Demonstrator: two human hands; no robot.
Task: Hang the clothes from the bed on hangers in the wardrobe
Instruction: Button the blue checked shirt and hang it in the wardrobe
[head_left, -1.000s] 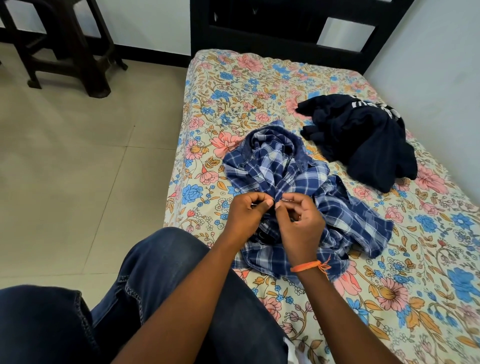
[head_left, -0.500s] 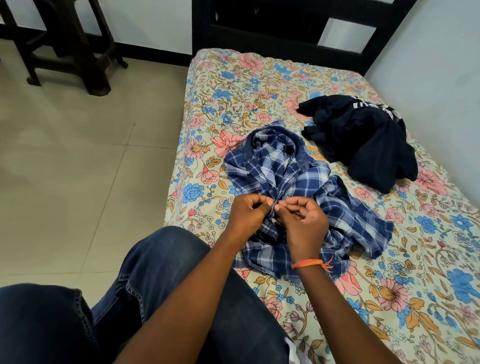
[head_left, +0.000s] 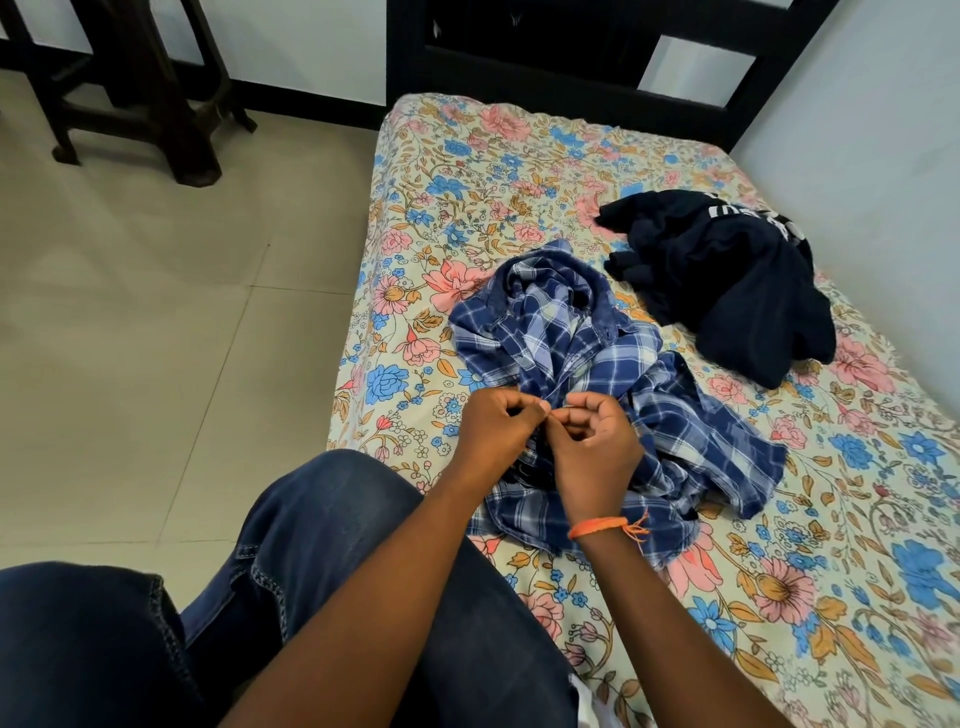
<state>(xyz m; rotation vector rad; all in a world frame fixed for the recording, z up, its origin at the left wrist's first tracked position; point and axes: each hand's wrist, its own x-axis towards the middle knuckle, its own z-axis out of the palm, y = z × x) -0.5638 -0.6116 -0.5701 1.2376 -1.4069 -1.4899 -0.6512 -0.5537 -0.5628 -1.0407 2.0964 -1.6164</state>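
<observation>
Blue plaid shirt (head_left: 597, 395), crumpled mid-frame on the floral bed (head_left: 467, 171), its front placket pinched between left hand (head_left: 498, 431) and right hand (head_left: 597, 452) (apparently working a button); dark garment (head_left: 727, 280) waits upper right.

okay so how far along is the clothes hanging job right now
Nothing looks hung yet; no hanger or wardrobe is in view. In hand: the left hand and right hand pinch the blue plaid shirt on the bed, apparently at its front edge. Left: the dark garment, untouched.
</observation>
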